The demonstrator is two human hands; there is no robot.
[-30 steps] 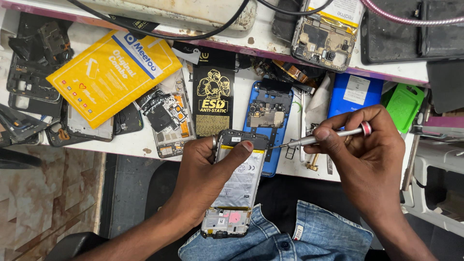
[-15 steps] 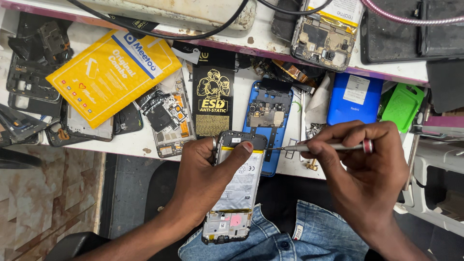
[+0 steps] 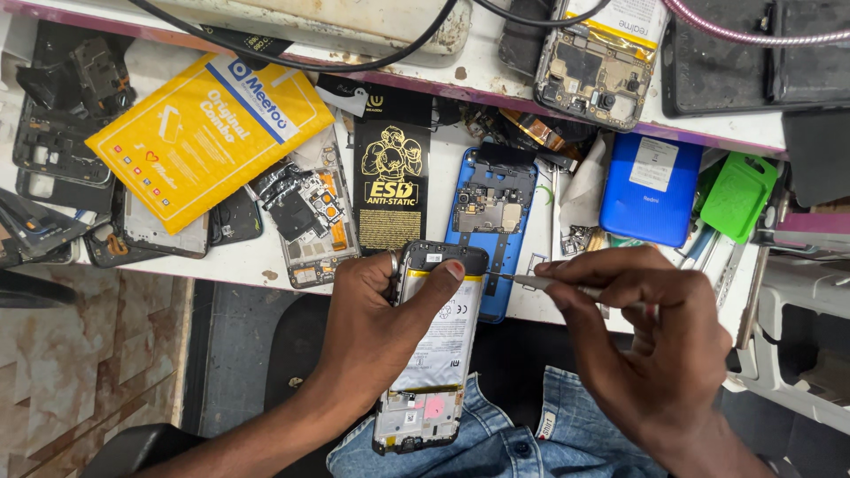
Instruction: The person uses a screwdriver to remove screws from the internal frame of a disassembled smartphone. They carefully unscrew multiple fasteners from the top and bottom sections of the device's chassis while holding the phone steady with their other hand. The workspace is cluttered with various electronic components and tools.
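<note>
The phone point(image 3: 431, 345) lies over your lap, long axis running away from you, gripped in your left hand point(image 3: 376, 341), while your right hand point(image 3: 651, 341) pinches a screwdriver point(image 3: 544, 282) whose tip points at its top right edge.

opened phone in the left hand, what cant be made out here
Head view only:
- Opened phone: its left edge is hidden by the left hand.
- Screwdriver: handle buried in the right hand; whether the tip touches the phone is too small to tell.
- Phone's lower end: parts too small to identify.
</note>
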